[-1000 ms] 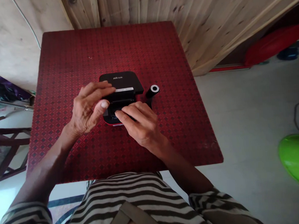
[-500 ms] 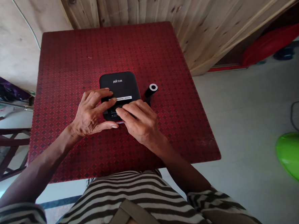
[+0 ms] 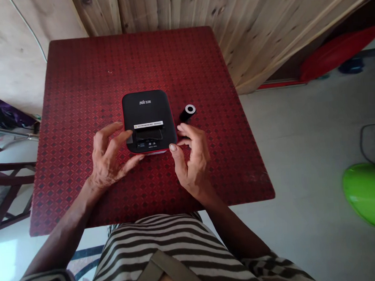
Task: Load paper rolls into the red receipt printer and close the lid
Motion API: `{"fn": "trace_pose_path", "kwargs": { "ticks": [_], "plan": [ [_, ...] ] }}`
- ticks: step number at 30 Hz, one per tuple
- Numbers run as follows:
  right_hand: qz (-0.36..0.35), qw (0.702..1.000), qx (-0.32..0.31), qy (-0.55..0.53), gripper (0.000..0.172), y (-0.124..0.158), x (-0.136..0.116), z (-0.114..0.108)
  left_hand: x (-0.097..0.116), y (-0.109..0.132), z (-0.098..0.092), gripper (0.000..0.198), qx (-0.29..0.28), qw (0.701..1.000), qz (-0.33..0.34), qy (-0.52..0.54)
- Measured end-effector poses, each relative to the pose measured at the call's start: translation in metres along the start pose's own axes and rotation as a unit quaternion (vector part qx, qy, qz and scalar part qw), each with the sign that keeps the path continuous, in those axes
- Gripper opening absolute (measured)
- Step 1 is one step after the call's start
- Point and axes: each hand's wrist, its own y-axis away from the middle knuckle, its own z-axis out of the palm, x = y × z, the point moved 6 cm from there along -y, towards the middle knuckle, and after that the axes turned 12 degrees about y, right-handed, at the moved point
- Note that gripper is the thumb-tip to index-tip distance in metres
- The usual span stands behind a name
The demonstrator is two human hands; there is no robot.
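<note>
A black receipt printer [image 3: 146, 113] with a red rim lies flat on the table. Its top carries a light logo, a white label strip, a paper slot [image 3: 149, 134] and small markings by the front edge. My left hand [image 3: 110, 156] is spread around the printer's left front corner, a fingertip over its left edge and the thumb by the front. At the right front corner is my right hand [image 3: 193, 155], thumb and fingers apart, close to the casing; whether it touches cannot be told. Just beyond those fingers lies a small black roll [image 3: 187, 112] with a white ring-shaped end.
The table [image 3: 85, 79] has a red patterned cover and stands against a wooden plank wall [image 3: 173, 10]. A dark wooden chair [image 3: 8, 181] is at the left. On the floor to the right are a bright green object [image 3: 369, 197] and a cable.
My right hand has come off the printer's slot area and moved right to its corner. My left hand has slid left off the top. The slot and front markings are now uncovered.
</note>
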Motion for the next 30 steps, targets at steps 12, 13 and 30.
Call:
{"fn": "trace_pose_path", "kwargs": {
  "ticks": [12,13,30],
  "plan": [
    [0.018,0.999,-0.04,0.004,0.051,0.027,0.013,0.028,-0.003,0.007,0.002,0.066,-0.003,0.999,0.024,-0.025],
    [0.018,0.999,-0.038,0.0,0.05,0.026,0.014,0.027,-0.003,0.007,0.002,0.066,-0.003,0.999,0.024,-0.023],
    [0.04,0.998,-0.033,-0.032,0.052,0.025,0.019,0.027,-0.006,0.0,-0.002,0.054,0.011,0.999,-0.018,0.026]
  ]
}}
